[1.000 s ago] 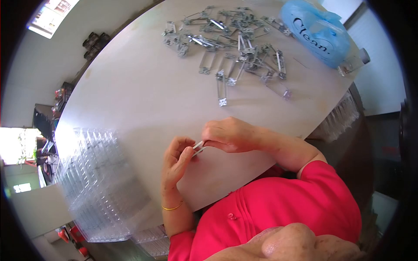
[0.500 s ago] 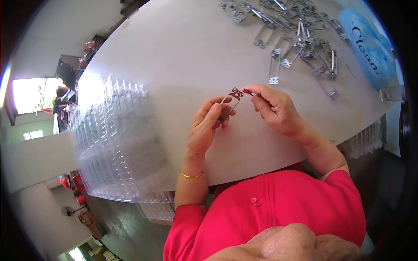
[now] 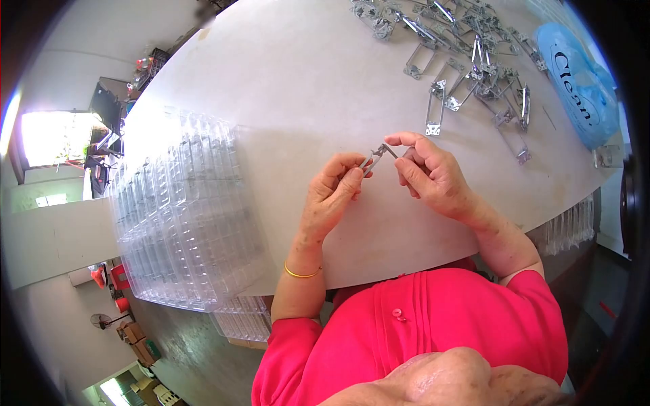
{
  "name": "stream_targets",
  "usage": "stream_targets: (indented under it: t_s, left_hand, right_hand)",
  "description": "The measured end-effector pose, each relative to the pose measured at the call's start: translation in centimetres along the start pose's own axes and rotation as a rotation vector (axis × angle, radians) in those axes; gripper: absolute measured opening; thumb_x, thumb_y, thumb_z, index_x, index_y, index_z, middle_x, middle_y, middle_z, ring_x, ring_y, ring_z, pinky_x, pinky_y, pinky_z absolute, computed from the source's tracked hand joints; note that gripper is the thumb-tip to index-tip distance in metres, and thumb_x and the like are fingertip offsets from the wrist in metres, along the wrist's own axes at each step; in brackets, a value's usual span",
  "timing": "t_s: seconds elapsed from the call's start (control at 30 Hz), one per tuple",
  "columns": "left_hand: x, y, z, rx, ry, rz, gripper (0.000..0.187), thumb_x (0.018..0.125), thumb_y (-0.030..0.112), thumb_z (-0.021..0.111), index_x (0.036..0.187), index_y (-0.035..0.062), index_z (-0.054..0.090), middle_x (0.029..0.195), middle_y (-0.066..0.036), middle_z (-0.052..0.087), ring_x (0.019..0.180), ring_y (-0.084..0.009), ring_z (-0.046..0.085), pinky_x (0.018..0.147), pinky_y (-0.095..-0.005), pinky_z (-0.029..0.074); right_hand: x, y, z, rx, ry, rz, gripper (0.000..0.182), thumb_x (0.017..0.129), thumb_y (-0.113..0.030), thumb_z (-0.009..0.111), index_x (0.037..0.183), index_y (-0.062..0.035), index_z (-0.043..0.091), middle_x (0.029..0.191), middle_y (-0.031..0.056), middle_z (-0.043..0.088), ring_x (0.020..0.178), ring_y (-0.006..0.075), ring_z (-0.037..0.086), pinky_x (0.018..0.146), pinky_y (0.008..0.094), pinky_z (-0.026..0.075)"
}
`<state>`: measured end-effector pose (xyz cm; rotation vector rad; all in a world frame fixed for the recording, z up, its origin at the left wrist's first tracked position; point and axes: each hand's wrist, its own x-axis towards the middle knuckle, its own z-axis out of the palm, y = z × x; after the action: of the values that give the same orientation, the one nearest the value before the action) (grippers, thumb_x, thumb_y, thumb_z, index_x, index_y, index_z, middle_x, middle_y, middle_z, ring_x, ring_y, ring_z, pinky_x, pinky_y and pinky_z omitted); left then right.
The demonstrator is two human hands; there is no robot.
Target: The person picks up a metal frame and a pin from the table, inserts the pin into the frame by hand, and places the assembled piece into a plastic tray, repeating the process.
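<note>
Between my hands is a narrow metal frame (image 3: 371, 162) with two long rods and a stamped end plate. My left hand (image 3: 333, 193) is closed on its near end, thumb and fingers pinching the rods. My right hand (image 3: 433, 172) is closed at the far end, index finger and thumb around a short, thin metal piece (image 3: 391, 151) that meets the end plate at an angle. Past my right hand lies a loose pile of similar metal frames (image 3: 477, 74), the closest one (image 3: 434, 111) lying flat on the white table (image 3: 284, 88).
Stacked clear plastic trays (image 3: 183, 223) with many slots stand along the table's left side. A blue plastic bag (image 3: 575, 84) printed "Clean" sits at the right edge. A thin pin (image 3: 549, 118) lies near it. More clear trays (image 3: 569, 223) show below the table's right edge.
The metal frame has tilted, so its end plate now shows edge-on rather than face-up. My hands have drawn closer together, and the short metal piece now meets the plate.
</note>
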<state>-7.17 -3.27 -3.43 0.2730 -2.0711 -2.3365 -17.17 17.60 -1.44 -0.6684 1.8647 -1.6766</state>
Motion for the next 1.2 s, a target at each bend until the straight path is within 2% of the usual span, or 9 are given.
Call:
stream_targets:
  t_s: [0.47,0.53,0.6,0.67,0.87,0.97,1.03,1.1,1.2]
  left_hand:
    - [0.0,-0.7,0.1,0.303,-0.106,0.168,0.014,0.103,0.005,0.058,0.112,0.0011,0.067,0.100,0.001,0.065,0.085,-0.0075,0.051,0.075,-0.0237,0.043]
    - [0.0,-0.4,0.2,0.312,-0.107,0.160,0.014,0.102,0.004,0.058,0.112,0.0008,0.067,0.098,0.000,0.064,0.087,-0.0083,0.052,0.076,-0.0246,0.043]
    - [0.0,0.0,0.2,0.328,-0.105,0.153,0.014,0.101,0.003,0.058,0.111,0.0006,0.067,0.097,-0.001,0.063,0.088,-0.0090,0.052,0.077,-0.0255,0.044]
    - [0.2,0.3,0.6,0.375,-0.091,0.247,0.012,0.097,0.002,0.063,0.107,0.0007,0.069,0.094,-0.006,0.062,0.077,-0.0120,0.053,0.068,-0.0273,0.044]
    - [-0.2,0.9,1.3,0.466,-0.120,0.235,0.018,0.095,-0.003,0.060,0.109,0.0019,0.070,0.102,-0.008,0.066,0.086,-0.0178,0.059,0.074,-0.0303,0.047]
    - [-0.1,0.7,1.3,0.485,-0.153,0.290,0.018,0.095,-0.003,0.060,0.108,0.0027,0.070,0.102,-0.008,0.065,0.085,-0.0176,0.059,0.072,-0.0300,0.047]
    - [0.0,0.6,1.0,0.512,-0.197,0.318,0.018,0.095,-0.002,0.060,0.110,0.0022,0.070,0.102,-0.007,0.065,0.085,-0.0170,0.059,0.072,-0.0295,0.047]
    - [0.0,0.0,0.8,0.536,-0.243,0.340,0.017,0.096,-0.002,0.060,0.111,0.0016,0.069,0.102,-0.006,0.065,0.085,-0.0164,0.058,0.072,-0.0291,0.047]
    - [-0.1,-0.7,0.3,0.265,-0.197,0.284,0.017,0.101,0.006,0.058,0.115,0.0009,0.067,0.104,-0.007,0.067,0.085,-0.0146,0.058,0.073,-0.0281,0.047]
  right_hand:
    - [0.2,-0.3,-0.6,0.103,-0.056,0.094,0.035,0.104,-0.011,0.054,0.138,-0.0018,0.053,0.071,0.0007,0.059,0.054,0.0053,0.049,0.051,0.0217,0.040]
    - [0.6,-0.2,-0.9,0.289,-0.122,0.181,0.033,0.104,-0.014,0.057,0.134,-0.0004,0.055,0.073,0.0028,0.063,0.054,0.0074,0.055,0.050,0.0239,0.046]
    - [0.7,-0.2,-1.0,0.310,-0.148,0.209,0.030,0.104,-0.016,0.058,0.130,0.0002,0.056,0.074,0.0040,0.064,0.054,0.0083,0.057,0.050,0.0243,0.047]
    - [0.7,-0.3,-1.2,0.325,-0.166,0.237,0.028,0.105,-0.017,0.058,0.126,0.0009,0.057,0.075,0.0052,0.065,0.054,0.0093,0.060,0.049,0.0248,0.049]
    - [0.6,-0.1,-1.0,0.279,-0.146,0.290,0.017,0.105,-0.020,0.057,0.103,-0.0031,0.056,0.073,0.0051,0.066,0.054,0.0093,0.061,0.048,0.0254,0.050]
    - [0.3,0.1,-0.7,0.067,-0.058,0.194,0.015,0.105,-0.018,0.057,0.098,-0.0053,0.055,0.069,0.0008,0.061,0.054,0.0062,0.056,0.049,0.0240,0.046]
    - [0.3,1.1,-0.9,-0.271,0.057,-0.108,0.013,0.104,-0.017,0.058,0.096,-0.0066,0.056,0.067,-0.0028,0.055,0.057,0.0039,0.048,0.051,0.0224,0.040]
    - [0.3,1.2,-0.9,-0.165,0.124,-0.089,0.013,0.105,-0.017,0.058,0.096,-0.0071,0.056,0.067,-0.0034,0.053,0.058,0.0034,0.046,0.052,0.0221,0.038]
    - [0.8,1.3,-1.1,0.020,0.200,-0.112,0.013,0.105,-0.018,0.059,0.096,-0.0079,0.057,0.066,-0.0034,0.051,0.058,0.0026,0.043,0.052,0.0214,0.035]
